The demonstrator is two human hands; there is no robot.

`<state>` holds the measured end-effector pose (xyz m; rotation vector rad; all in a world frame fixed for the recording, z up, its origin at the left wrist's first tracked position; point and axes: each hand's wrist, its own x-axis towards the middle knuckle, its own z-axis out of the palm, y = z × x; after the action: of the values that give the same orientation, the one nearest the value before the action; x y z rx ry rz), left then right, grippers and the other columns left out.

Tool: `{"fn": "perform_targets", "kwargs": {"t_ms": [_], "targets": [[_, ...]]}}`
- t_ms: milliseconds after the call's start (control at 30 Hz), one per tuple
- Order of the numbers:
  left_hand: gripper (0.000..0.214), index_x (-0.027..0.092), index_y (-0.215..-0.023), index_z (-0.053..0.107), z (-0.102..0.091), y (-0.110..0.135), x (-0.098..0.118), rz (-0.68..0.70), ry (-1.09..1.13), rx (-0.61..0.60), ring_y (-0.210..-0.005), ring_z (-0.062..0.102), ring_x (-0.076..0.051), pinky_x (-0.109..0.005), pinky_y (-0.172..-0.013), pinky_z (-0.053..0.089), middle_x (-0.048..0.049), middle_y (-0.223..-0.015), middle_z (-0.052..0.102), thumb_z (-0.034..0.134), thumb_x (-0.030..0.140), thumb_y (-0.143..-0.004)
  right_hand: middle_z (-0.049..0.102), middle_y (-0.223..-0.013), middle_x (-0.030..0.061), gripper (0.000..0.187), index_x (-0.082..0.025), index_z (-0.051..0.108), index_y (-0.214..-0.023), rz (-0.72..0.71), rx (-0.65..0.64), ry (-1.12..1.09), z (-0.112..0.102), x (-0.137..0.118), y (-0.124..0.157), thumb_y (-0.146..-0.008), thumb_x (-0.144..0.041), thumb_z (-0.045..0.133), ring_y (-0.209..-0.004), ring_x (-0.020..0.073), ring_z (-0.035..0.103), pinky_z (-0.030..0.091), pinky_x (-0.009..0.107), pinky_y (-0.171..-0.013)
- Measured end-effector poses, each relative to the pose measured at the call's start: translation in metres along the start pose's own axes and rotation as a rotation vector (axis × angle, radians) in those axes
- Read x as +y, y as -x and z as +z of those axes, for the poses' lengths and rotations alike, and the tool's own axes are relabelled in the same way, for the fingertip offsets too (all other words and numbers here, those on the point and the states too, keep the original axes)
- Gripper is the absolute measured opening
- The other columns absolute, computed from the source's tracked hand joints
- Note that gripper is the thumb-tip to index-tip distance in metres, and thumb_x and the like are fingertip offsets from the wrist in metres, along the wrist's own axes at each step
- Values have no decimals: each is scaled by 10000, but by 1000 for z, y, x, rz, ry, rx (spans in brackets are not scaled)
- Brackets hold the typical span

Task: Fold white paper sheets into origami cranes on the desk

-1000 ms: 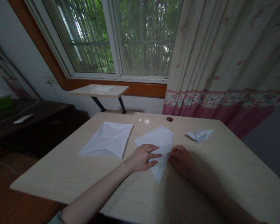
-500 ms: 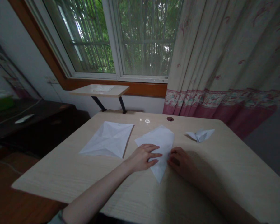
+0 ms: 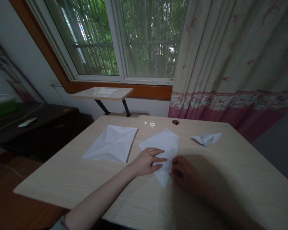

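A partly folded, kite-shaped sheet of white paper (image 3: 166,140) lies on the desk in front of me, its narrow point towards me. My left hand (image 3: 147,161) rests flat on its left half, fingers spread. At the paper's right edge is my right hand (image 3: 182,171), its fingers curled in and the thumb and fingertips at the edge; shadow hides part of the fingers. Left of it lies an unfolded square sheet (image 3: 112,142) marked with crease lines. On the right stands a folded paper bird (image 3: 206,139) with its wings out.
The pale wooden desk (image 3: 69,179) has a round cable hole (image 3: 175,122) near its back edge. A small raised shelf (image 3: 86,92) at the back left bears some white paper (image 3: 107,91). Behind are a window and a curtain (image 3: 206,64). A dark table (image 3: 45,115) stands at left.
My right hand has slid a little towards me and to the left along the paper's right edge. The left hand and the papers stay in place.
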<state>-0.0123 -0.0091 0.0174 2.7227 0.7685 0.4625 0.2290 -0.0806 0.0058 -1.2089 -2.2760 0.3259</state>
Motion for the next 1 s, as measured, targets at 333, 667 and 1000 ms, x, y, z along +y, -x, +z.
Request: {"fn": "perform_targets", "kwargs": {"t_ms": [333, 667, 1000], "targets": [[324, 359, -1271, 670, 1, 1, -3, -2, 46, 18, -1297, 555, -253, -456, -1092, 409, -31, -1458, 562, 645, 356, -948, 632, -932, 27, 134, -197, 613, -718, 58, -119, -118, 3, -17, 3, -767, -86, 671, -902, 202, 595, 463, 323, -795], [328, 390, -1259, 676, 1, 0, -7, -42, 113, 18, -1334, 509, -265, -467, -1124, 363, -19, -1487, 530, 673, 359, -932, 622, -885, -1, 155, -197, 608, -714, -34, -112, -226, 14, -19, 6, -736, -127, 744, -879, 197, 585, 423, 321, -795], [334, 427, -1228, 685, 3, -2, -11, -89, 136, 9, -1359, 481, -286, -512, -1130, 343, -3, -1507, 506, 710, 336, -907, 628, -904, -4, 159, -211, 617, -699, 17, -197, -244, 1, -31, 3, -761, -121, 732, -893, 192, 600, 443, 335, -826]]}}
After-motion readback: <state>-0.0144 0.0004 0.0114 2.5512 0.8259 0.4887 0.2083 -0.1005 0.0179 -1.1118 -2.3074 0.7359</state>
